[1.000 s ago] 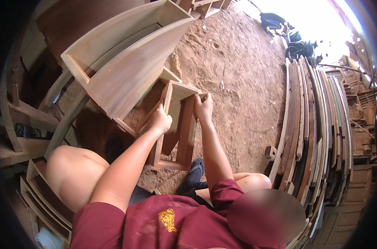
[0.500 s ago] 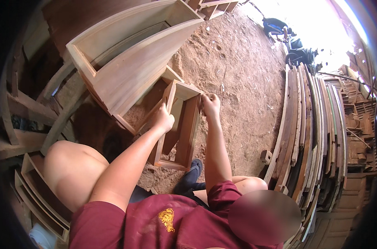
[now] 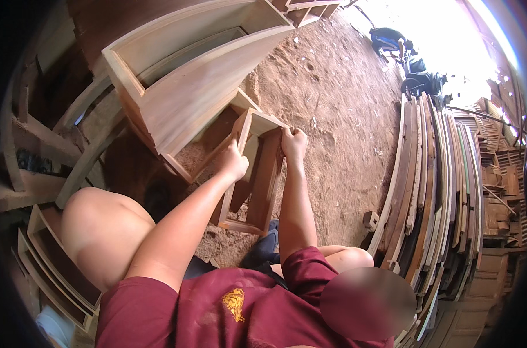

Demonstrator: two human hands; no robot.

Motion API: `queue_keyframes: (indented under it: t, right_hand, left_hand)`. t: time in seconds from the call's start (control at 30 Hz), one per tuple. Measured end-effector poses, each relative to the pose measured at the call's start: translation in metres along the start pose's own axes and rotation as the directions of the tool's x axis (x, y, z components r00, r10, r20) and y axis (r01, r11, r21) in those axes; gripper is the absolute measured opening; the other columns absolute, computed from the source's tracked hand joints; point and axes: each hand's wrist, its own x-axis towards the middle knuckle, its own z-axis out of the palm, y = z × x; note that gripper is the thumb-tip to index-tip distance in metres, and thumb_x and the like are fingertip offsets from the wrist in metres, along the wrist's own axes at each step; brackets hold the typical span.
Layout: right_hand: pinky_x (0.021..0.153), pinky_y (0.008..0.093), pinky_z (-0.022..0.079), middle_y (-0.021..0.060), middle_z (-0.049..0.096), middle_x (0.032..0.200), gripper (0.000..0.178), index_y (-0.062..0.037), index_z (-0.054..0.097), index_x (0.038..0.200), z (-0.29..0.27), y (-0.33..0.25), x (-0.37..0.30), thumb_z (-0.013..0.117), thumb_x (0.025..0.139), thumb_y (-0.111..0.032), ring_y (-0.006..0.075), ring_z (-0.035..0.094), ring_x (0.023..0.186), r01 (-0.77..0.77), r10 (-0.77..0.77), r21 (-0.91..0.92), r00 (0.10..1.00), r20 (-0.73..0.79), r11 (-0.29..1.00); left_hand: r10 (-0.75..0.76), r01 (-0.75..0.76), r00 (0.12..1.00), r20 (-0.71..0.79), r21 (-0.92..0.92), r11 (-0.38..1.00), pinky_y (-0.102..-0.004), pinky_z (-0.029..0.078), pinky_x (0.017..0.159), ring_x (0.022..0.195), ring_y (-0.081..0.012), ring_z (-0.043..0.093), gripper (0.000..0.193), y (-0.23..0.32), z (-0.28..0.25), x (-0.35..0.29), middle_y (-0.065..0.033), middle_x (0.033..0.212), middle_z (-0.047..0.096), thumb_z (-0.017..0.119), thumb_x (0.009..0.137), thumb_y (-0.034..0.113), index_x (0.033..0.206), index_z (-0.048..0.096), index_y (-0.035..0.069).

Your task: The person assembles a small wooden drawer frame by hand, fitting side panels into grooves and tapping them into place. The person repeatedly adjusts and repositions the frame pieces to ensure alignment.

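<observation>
A small rectangular wooden frame, like an open drawer box (image 3: 264,181), stands tilted in front of me with its long sides running toward my feet. My left hand (image 3: 233,162) is closed on its left side. At the far right corner, my right hand (image 3: 295,142) has its fingers wrapped round the edge. Just beyond and to the left, another wooden box (image 3: 217,129) lies on the ground, partly hidden by the frame and my left hand. A large pale wooden cabinet (image 3: 208,72) with an open compartment lies at the far left.
Long planks (image 3: 417,191) are stacked along the right, with a small wood block (image 3: 370,220) beside them. More drawer boxes (image 3: 57,264) stand by my left knee. Curved timbers (image 3: 92,159) lie at left. A motorbike (image 3: 417,75) stands far off on the dirt ground (image 3: 339,116).
The view has shifted slightly. My right hand has settled more firmly round the frame's corner, and my left hand still grips its side. The frame has barely moved.
</observation>
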Motion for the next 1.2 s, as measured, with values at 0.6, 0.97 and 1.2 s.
queue_keyframes:
  t: [0.6,0.97,1.2]
  right_hand:
    - [0.071,0.0432,0.047,0.0204,0.065,0.077,0.042,0.0055,0.061,0.082,0.021,0.015,-0.015,0.063,0.092,-0.035,0.0293,0.063,0.075,0.069,-0.037,0.163,0.981,-0.192,0.984]
    - [0.096,0.0384,0.043,0.0204,0.06,0.119,0.045,0.0039,0.047,0.129,0.016,0.006,0.022,0.048,0.103,-0.034,0.0279,0.056,0.109,-0.119,0.036,0.48,0.983,0.179,0.869]
    - [0.109,0.0396,0.037,0.0243,0.051,0.14,0.047,-0.0006,0.042,0.143,0.035,0.016,-0.028,0.043,0.104,-0.027,0.0348,0.049,0.131,0.052,-0.107,0.369,0.986,0.131,0.928]
  left_hand:
    - [0.009,-0.009,1.0,-0.018,0.013,1.0,-0.0475,0.051,0.096,0.108,-0.0394,0.064,0.07,-0.006,0.0,0.003,-0.0274,0.118,0.064,0.054,0.079,0.014,0.146,0.038,-0.001]
    - [0.058,-0.059,0.998,-0.016,-0.088,0.994,-0.045,0.046,0.103,0.116,-0.0429,0.059,0.067,0.001,-0.002,-0.002,-0.0325,0.124,0.06,0.055,0.076,0.015,0.137,0.044,-0.01]
    - [0.037,-0.041,0.998,-0.057,-0.06,0.997,-0.047,0.047,0.1,0.112,-0.0434,0.061,0.066,-0.008,-0.007,-0.002,-0.0327,0.12,0.061,0.055,0.075,0.015,0.136,0.044,-0.009]
